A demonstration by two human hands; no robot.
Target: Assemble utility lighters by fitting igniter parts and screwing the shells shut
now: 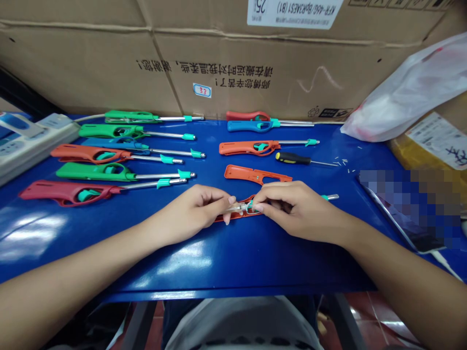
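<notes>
1. The left hand (199, 211) pinches a small clear part (236, 207) between its thumb and fingers, just above the blue table (182, 272).
2. The right hand (302, 209) has its thumb and forefinger pressed together on a small teal piece (250, 206) at the right end of the clear part (how firmly, I cannot tell); its other fingers curl in.
3. Directly beneath both hands lies an orange lower shell (221, 218), mostly covered by them. A metal tube (333, 197) sticks out past the right hand.
4. Just beyond the hands rests a separate orange shell half (241, 173), its right end close to the right hand.
5. Farther back on the right lie an orange lighter (248, 148), a blue lighter (248, 126) and a red lighter (244, 115), with a black-and-yellow screwdriver (294, 158) near them; small pale bits (345, 161) are scattered around its tip.
6. Six more lighters form a column on the left, the nearest being a dark red lighter (65, 190).
7. A white power strip (36, 141) sits at the far left, a phone (386, 214) at the right, and a cardboard box (109, 63) stands along the back.
</notes>
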